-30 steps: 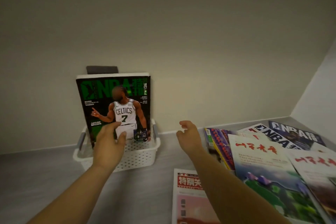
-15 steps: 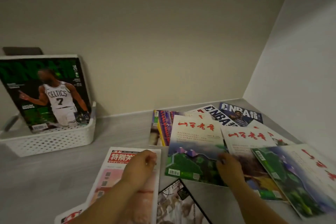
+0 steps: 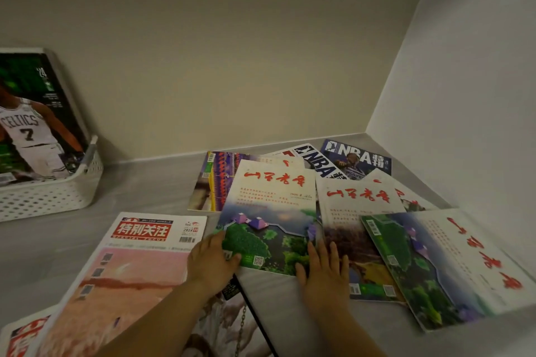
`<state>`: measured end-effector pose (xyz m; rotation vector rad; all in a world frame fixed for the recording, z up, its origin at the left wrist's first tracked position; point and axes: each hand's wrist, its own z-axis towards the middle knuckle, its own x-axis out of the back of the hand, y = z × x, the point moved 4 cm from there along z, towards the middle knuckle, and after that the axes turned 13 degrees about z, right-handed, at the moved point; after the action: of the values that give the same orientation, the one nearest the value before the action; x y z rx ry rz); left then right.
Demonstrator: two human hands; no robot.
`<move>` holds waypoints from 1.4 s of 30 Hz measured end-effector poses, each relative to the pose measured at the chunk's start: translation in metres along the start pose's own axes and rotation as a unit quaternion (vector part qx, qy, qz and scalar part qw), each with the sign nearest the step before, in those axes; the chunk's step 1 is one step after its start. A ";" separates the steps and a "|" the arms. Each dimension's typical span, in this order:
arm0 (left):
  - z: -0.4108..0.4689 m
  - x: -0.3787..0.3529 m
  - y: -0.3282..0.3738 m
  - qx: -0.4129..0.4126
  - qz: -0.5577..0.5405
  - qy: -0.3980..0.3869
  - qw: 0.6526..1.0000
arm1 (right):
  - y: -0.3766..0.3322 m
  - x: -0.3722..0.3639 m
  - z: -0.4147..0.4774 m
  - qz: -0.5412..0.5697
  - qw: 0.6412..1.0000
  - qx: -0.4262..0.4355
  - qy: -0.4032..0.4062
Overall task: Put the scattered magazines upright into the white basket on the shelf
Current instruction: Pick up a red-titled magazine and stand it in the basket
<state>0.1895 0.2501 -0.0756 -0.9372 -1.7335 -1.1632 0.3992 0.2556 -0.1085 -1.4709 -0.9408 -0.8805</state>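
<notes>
The landscape magazine [image 3: 269,211] lies flat on the grey shelf [image 3: 145,182], about mid-view. Its cover is white at the top with a red brush-script title, and below that come green hills and small purple roofs. I have both hands at its near edge. My left hand [image 3: 213,264] holds the near left corner, thumb laid across the cover and fingers curled at the left edge; I cannot tell if they reach underneath. My right hand [image 3: 324,272] presses flat on the near right corner with its fingers spread. The cover overlaps a purple-and-orange magazine [image 3: 214,180] behind it and a second red-titled magazine [image 3: 356,211] to its right. A third red-titled magazine [image 3: 449,264] lies further right, and two NBA magazines [image 3: 358,159] sit at the back by the wall. A pink magazine [image 3: 139,255] lies beside my left hand. Well off to the left, the white basket [image 3: 49,197] holds a green NBA magazine [image 3: 32,119] upright.
</notes>
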 end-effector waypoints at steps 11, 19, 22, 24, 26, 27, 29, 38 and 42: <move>0.007 0.030 0.009 0.076 -0.287 -0.006 0.955 | -0.001 0.002 -0.001 0.022 1.000 0.011 -0.008; -0.023 0.063 0.019 -0.083 -0.336 0.109 0.932 | -0.021 0.036 0.000 0.351 0.934 -0.024 0.060; -0.034 0.083 0.007 -0.119 -0.356 0.120 0.919 | -0.049 0.050 0.007 0.555 0.830 -0.038 0.035; -0.040 0.099 -0.008 -0.142 -0.346 0.131 0.918 | -0.065 0.056 0.011 0.617 0.784 -0.063 0.024; -0.044 0.118 -0.031 -0.151 -0.325 0.148 0.922 | -0.083 0.063 0.011 0.652 0.753 -0.082 0.015; -0.045 0.128 -0.045 -0.152 -0.309 0.160 0.925 | -0.095 0.067 0.010 0.671 0.737 -0.080 0.005; -0.048 0.146 -0.077 -0.154 -0.271 0.188 0.931 | -0.127 0.075 0.004 0.701 0.710 -0.048 -0.040; -0.041 0.201 -0.214 -0.103 -0.366 0.213 0.900 | -0.280 0.057 -0.012 0.697 0.709 0.026 -0.105; -0.029 0.226 -0.256 -0.080 -0.297 0.223 0.925 | -0.329 0.047 -0.007 0.702 0.707 0.038 -0.084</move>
<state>-0.1190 0.1773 0.0536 -0.1791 -1.5896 -1.7694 0.1170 0.2715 0.0666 -1.6630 0.2148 0.4457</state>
